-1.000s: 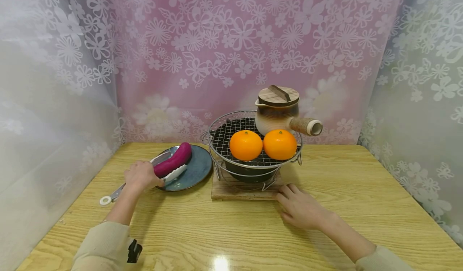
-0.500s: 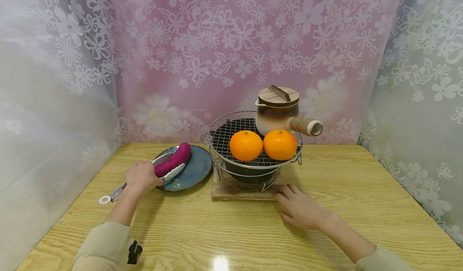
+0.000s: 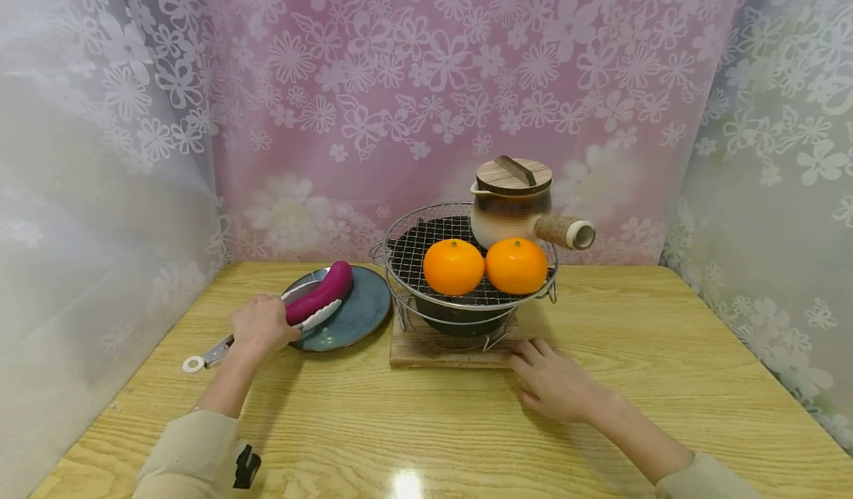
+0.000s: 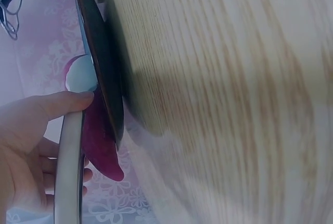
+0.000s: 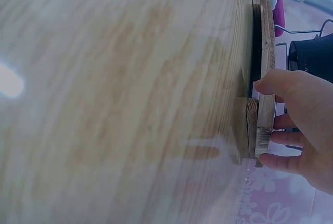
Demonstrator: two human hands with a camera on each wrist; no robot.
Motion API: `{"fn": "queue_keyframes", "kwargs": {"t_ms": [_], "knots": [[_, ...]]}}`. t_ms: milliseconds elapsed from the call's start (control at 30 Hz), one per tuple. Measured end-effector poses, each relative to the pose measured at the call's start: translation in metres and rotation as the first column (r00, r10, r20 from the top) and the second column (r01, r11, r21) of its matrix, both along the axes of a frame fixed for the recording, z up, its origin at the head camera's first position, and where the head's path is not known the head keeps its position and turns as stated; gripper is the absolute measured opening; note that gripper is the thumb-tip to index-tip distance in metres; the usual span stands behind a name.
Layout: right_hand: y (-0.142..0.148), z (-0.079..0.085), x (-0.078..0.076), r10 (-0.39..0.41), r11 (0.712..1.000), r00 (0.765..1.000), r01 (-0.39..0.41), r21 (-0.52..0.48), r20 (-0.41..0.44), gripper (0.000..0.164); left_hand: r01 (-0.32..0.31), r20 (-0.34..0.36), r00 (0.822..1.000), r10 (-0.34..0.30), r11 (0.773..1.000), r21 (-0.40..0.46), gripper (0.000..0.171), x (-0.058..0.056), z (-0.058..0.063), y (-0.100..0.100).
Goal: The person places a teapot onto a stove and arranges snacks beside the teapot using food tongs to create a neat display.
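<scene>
My left hand [image 3: 262, 325] grips a pair of tongs [image 3: 216, 352] with pale scalloped tips and a white ring at the rear. Its thumb presses one arm in the left wrist view, where the fingers curl past the other. Between the tips lies a purple sweet potato [image 3: 328, 292], over the blue-grey plate [image 3: 366, 308]; whether it bears on the plate I cannot tell. My right hand [image 3: 549, 384] holds the near right corner of a wooden board [image 5: 267, 41], thumb at the front edge and fingertips at the end.
On the board stands a round black grill [image 3: 460, 320] in a wire frame. Two oranges [image 3: 453, 268] and a clay pot [image 3: 509, 214] with a wooden lid sit on its mesh, the pot's handle [image 3: 563, 232] jutting right. Flowered curtains [image 3: 346, 114] enclose the table's back and sides.
The tong tips have closed slightly on the sweet potato, and the left hand has barely shifted. The right hand stays at the board's corner.
</scene>
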State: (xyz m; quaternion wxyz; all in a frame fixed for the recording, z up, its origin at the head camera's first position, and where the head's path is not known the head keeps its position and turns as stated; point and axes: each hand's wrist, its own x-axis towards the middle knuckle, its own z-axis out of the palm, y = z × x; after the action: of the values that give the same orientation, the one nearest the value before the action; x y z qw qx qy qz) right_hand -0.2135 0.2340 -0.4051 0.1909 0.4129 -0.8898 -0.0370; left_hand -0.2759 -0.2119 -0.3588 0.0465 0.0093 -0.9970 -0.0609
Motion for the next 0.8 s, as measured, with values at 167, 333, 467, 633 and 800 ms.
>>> {"fn": "queue_keyframes", "kwargs": {"t_ms": [167, 333, 467, 633, 800], "knots": [[0.0, 0.0, 0.0, -0.009, 1.0, 1.0, 0.008, 0.02, 0.021, 0.037, 0.007, -0.022, 1.0, -0.007, 1.0, -0.002, 0.051, 0.002, 0.001, 0.0], [0.0, 0.001, 0.0, -0.017, 1.0, 0.999, 0.016, 0.024, 0.036, 0.036, 0.007, -0.027, 1.0, -0.007, 1.0, 0.006, 0.053, 0.003, 0.003, 0.0], [0.0, 0.0, -0.001, -0.021, 0.999, 0.999, 0.02, 0.025, 0.038, 0.036, 0.011, -0.036, 0.999, -0.01, 1.0, 0.008, 0.055, 0.003, 0.003, -0.002], [0.001, -0.001, -0.001, -0.018, 1.0, 1.0, 0.017, 0.02, 0.018, 0.034, 0.009, -0.036, 0.999, -0.009, 1.0, 0.009, 0.052, 0.002, 0.007, -0.004], [0.001, 0.0, -0.001, -0.005, 1.0, 1.0, 0.005, 0.011, 0.003, 0.033, 0.002, -0.027, 1.0, -0.002, 1.0, 0.001, 0.048, 0.002, 0.011, -0.006]]}}
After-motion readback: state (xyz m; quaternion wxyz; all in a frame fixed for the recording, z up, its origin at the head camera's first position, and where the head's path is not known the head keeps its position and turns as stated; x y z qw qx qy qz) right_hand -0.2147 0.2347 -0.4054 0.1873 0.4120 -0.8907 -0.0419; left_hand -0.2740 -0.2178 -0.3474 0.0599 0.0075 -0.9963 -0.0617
